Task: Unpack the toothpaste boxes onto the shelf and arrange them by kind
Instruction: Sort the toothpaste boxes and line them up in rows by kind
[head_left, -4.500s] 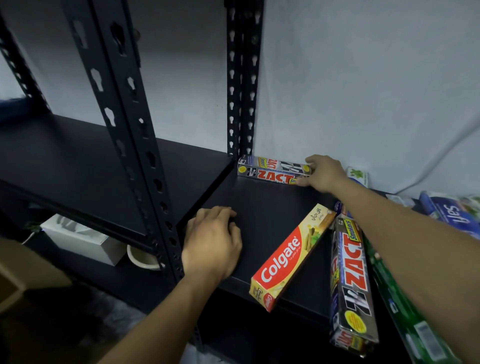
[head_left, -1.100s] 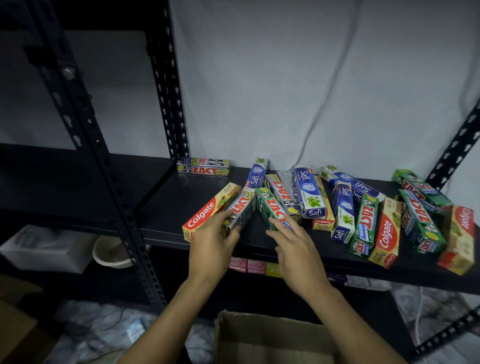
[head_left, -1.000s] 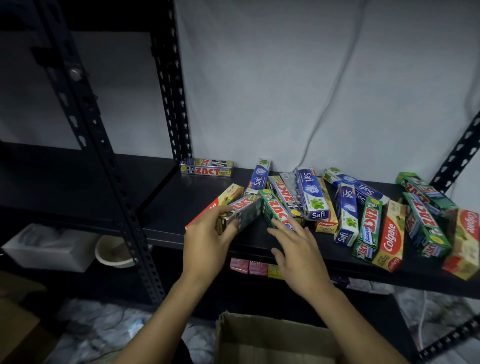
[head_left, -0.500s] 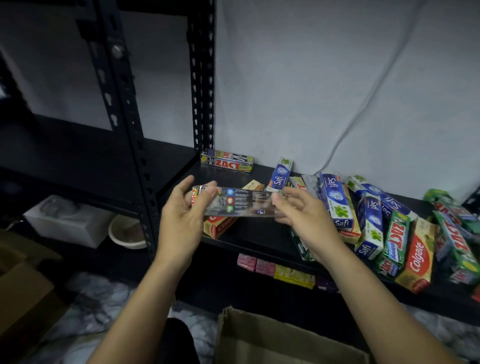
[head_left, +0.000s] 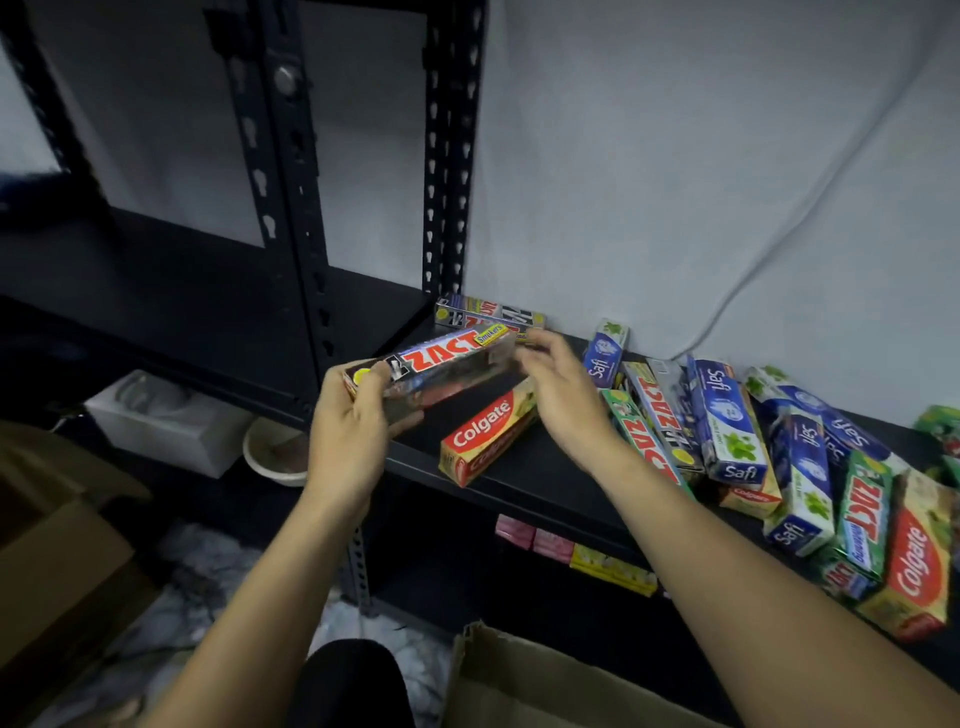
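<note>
At the centre of the frame the left hand (head_left: 347, 441) and right hand (head_left: 563, 397) hold a black Zact box (head_left: 441, 364) by its two ends, above the front edge of the dark shelf (head_left: 545, 478). Just below it a red Colgate box (head_left: 488, 434) lies on the shelf, and another Zact box (head_left: 488, 312) sits against the back wall. To the right a jumble of boxes (head_left: 779, 452) (Safi, Zact, Colgate) overlap. A cardboard carton (head_left: 545, 686) is at the bottom.

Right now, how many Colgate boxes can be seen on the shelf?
3. One Colgate box lies alone near the front edge of the shelf; a second peeks from beneath a Safi box; a third sits at the pile's right end. More may be hidden or out of frame.
</note>
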